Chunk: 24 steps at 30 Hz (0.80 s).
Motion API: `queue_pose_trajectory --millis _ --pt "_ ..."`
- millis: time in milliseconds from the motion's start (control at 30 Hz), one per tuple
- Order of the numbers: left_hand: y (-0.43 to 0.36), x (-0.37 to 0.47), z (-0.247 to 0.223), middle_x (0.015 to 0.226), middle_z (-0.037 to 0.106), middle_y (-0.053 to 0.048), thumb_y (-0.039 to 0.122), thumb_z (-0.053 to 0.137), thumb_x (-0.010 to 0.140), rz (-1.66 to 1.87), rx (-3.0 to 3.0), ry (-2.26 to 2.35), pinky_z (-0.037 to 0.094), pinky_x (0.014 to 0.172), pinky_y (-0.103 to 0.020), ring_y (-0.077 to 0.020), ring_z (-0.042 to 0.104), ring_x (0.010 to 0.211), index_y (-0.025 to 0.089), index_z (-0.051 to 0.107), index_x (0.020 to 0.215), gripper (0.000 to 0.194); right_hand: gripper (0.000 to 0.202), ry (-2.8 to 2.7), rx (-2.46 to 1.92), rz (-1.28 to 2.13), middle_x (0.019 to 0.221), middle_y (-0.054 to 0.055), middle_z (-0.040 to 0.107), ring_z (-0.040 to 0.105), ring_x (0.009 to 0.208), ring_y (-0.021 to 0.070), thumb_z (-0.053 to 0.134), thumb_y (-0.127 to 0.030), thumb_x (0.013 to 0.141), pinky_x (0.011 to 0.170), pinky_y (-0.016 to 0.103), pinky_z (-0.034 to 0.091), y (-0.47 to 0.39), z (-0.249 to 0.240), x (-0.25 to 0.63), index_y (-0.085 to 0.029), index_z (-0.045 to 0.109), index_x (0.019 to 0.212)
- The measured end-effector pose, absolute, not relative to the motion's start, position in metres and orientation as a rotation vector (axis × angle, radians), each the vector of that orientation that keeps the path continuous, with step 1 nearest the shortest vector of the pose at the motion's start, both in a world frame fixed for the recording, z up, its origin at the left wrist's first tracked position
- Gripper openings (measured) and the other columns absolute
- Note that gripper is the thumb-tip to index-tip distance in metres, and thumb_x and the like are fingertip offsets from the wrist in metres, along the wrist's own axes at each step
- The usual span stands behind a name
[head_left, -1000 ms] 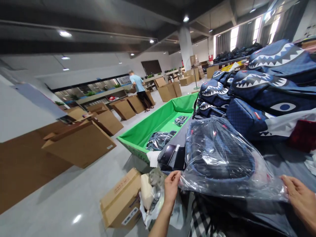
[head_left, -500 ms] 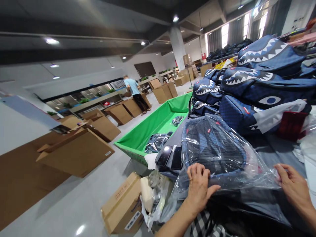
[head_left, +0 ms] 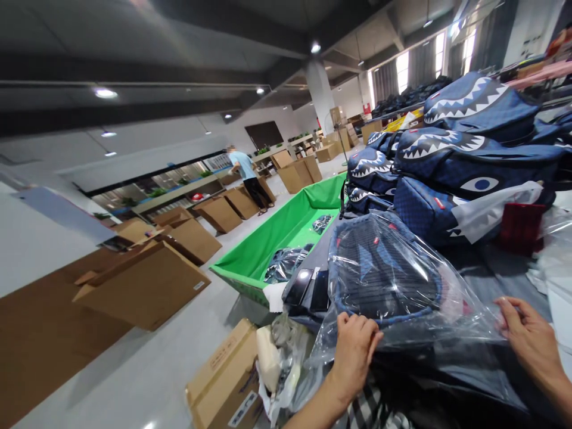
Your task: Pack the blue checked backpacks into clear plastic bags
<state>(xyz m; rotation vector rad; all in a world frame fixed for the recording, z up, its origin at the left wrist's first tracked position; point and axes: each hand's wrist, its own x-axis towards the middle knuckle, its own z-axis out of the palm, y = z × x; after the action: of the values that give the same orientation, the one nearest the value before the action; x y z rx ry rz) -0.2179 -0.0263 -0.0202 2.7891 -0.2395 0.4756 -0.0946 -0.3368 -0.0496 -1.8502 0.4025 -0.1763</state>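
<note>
On bench (head_left: 485, 268) beside green bin (head_left: 268, 235), clamping near edge of bag (head_left: 424, 331) with grip of left hand (head_left: 355, 351) and right hand (head_left: 529, 336), seemingly for stretching it flat around backpack (head_left: 384, 277).

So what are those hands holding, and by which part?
The clear plastic bag around the backpack: the left hand grips its near end, the right hand pinches its right edge.

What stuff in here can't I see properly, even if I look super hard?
All in the head view:
Wrapped backpack: its underside is hidden by the backpack itself.
Left hand: its fingertips are hidden behind its own curled fingers.
Right hand: the arm behind it is cut off by the right edge.
Lower carton: cut off by the bottom edge.
Far person: too small to tell what the fingers do.
</note>
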Motion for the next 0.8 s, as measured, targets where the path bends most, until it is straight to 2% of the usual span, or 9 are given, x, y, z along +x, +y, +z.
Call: queue_pose_trajectory --millis 133,233,333,433,500,600,733,800 --pt "-0.014 -0.192 -0.002 0.079 0.071 -0.002 0.024 0.065 0.092 0.304 2.614 -0.167 0.035 0.091 -0.041 -0.0207 0.062 0.084 0.021 0.069 0.08 0.013 0.057 0.366 -1.849 -0.187 0.058 0.003 0.058 0.059 0.054 0.0267 0.054 -0.074 0.058 0.055 0.04 0.046 -0.344 -0.057 -0.088 -0.026 0.059 0.089" --pt "-0.002 -0.165 0.005 0.063 0.066 -0.001 0.032 0.072 0.077 -0.101 2.254 0.009 0.04 0.075 -0.033 -0.0175 0.056 0.066 0.02 0.07 0.065 0.017 0.056 0.308 -1.914 -0.166 0.061 0.005 0.061 0.059 0.055 0.0275 0.057 -0.072 0.051 0.054 0.04 0.046 -0.346 -0.061 -0.076 -0.025 0.063 0.08" --pt "0.006 -0.147 -0.001 0.053 0.06 0.0 0.044 0.072 0.065 -0.292 2.054 0.087 0.034 0.057 -0.028 -0.0143 0.049 0.053 0.018 0.067 0.057 0.027 0.053 0.309 -1.863 -0.07 0.054 0.007 0.057 0.052 0.047 0.0231 0.061 -0.07 0.045 0.048 0.037 0.041 -0.342 -0.064 -0.064 -0.021 0.064 0.065" --pt "0.009 -0.14 -0.009 0.052 0.06 0.0 0.052 0.071 0.059 -0.303 2.02 0.111 0.033 0.055 -0.027 -0.0138 0.049 0.052 0.018 0.066 0.055 0.034 0.049 0.337 -1.74 -0.01 0.046 0.006 0.052 0.043 0.041 0.0182 0.068 -0.066 0.043 0.042 0.034 0.032 -0.341 -0.062 -0.058 -0.019 0.063 0.058" --pt "0.007 -0.138 -0.009 0.051 0.059 -0.001 0.054 0.071 0.057 -0.316 2.001 0.114 0.032 0.054 -0.026 -0.0134 0.048 0.051 0.018 0.065 0.053 0.037 0.048 0.352 -1.707 -0.062 0.052 0.008 0.059 0.051 0.047 0.0212 0.071 -0.063 0.042 0.045 0.035 0.04 -0.348 -0.057 -0.06 -0.019 0.065 0.062" --pt "0.002 -0.137 -0.002 0.046 0.055 -0.001 0.058 0.073 0.055 -0.364 1.968 0.042 0.031 0.053 -0.026 -0.0124 0.044 0.047 0.019 0.062 0.048 0.042 0.051 0.39 -1.721 -0.228 0.073 0.01 0.069 0.066 0.072 0.0272 0.073 -0.062 0.045 0.064 0.037 0.053 -0.379 -0.046 -0.078 -0.021 0.067 0.074" --pt "0.009 -0.137 -0.01 0.046 0.054 -0.001 0.067 0.075 0.057 -0.388 2.011 -0.019 0.033 0.055 -0.025 -0.0124 0.041 0.05 0.019 0.062 0.048 0.051 0.05 0.41 -1.975 -0.516 0.07 0.007 0.067 0.062 0.066 0.0231 0.066 -0.068 0.06 0.065 0.036 0.051 -0.457 -0.03 -0.127 -0.021 0.067 0.075" --pt "0.018 -0.132 -0.026 0.047 0.052 -0.001 0.077 0.073 0.055 -0.38 2.047 -0.022 0.032 0.055 -0.025 -0.0133 0.041 0.052 0.019 0.061 0.047 0.06 0.051 0.489 -2.162 -0.681 0.077 0.008 0.07 0.062 0.069 0.0236 0.061 -0.07 0.067 0.068 0.037 0.05 -0.51 -0.021 -0.159 -0.021 0.069 0.078"
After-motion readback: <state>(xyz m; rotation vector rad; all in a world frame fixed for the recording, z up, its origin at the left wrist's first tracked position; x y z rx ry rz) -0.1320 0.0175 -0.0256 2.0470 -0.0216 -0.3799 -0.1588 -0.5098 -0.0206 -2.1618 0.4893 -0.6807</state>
